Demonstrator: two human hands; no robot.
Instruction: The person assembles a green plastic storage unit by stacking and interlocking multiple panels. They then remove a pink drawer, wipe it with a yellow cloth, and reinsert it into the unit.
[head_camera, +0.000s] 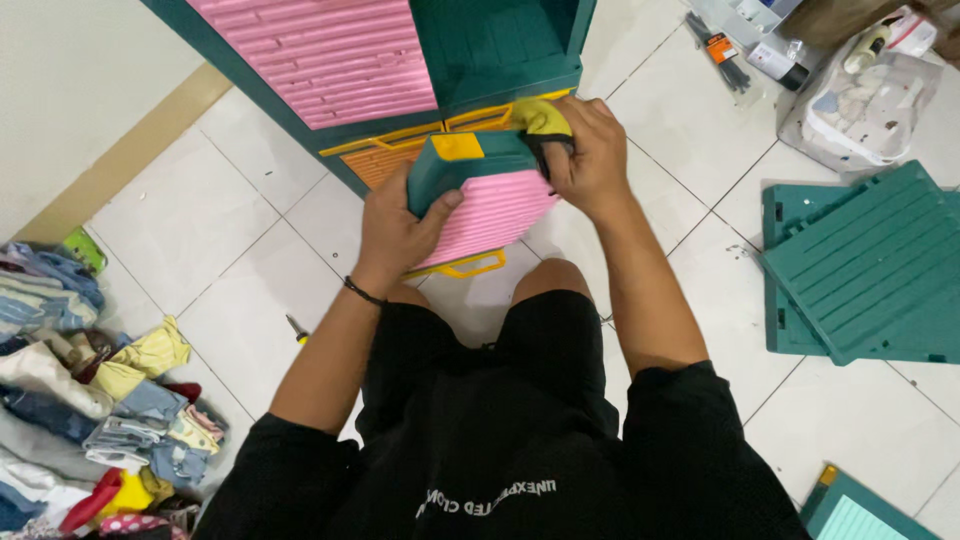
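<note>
At the top right corner, on the tiled floor (700, 150), lies a crumpled clear plastic bag (865, 110) holding white parts. Just beside it sit a small white box (912, 32) and a flat package with an orange label (722, 48).

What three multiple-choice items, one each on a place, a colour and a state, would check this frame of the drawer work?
1. Where do the loose teal panels lie?
A. On the floor tiles to the person's right
B. On top of the cabinet
C. On the heap of clothes

2. What colour is the ribbed front of the drawer being held?
A. White
B. Pink
C. Black

3. How is the drawer held?
A. It lies untouched on the floor
B. One hand alone lifts it
C. Both hands grip it

Answers:
1 A, the panels rest on the white tiles at the right.
2 B, the ribbed face is pink in a teal frame.
3 C, the left hand clasps its front and the right hand its upper corner, with a yellow cloth.
</note>
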